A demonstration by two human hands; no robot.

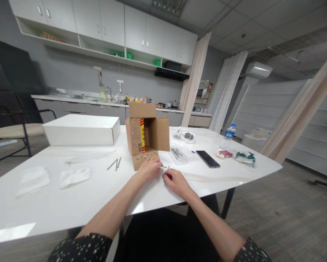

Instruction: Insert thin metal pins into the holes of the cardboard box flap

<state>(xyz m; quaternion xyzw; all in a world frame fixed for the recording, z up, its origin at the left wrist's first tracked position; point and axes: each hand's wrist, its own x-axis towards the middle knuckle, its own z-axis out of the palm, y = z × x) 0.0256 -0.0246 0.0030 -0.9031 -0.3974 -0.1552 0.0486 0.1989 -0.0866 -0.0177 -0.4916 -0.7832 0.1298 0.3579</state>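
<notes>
An opened cardboard box [136, 136] stands on the table, its mouth towards me and its flaps spread. Small shiny studs in rows dot its left side and front flap. Beside that front flap is my left hand [149, 169], low over the table with fingers curled together. A thin dark metal piece [164, 167] juts out by its fingertips. My right hand [177, 182] is just to the right, thumb and fingers pinched; a short dark tip shows above it, too small to name. Several long nails or screws [114, 164] lie left of the box.
A white box [81, 130] stands at the back left. White cloths [75, 177] lie in front of it. Right of the cardboard box are a clear bag [176, 155] of small metal pieces, a phone [207, 159], small packets [224, 154] and a water bottle [229, 134].
</notes>
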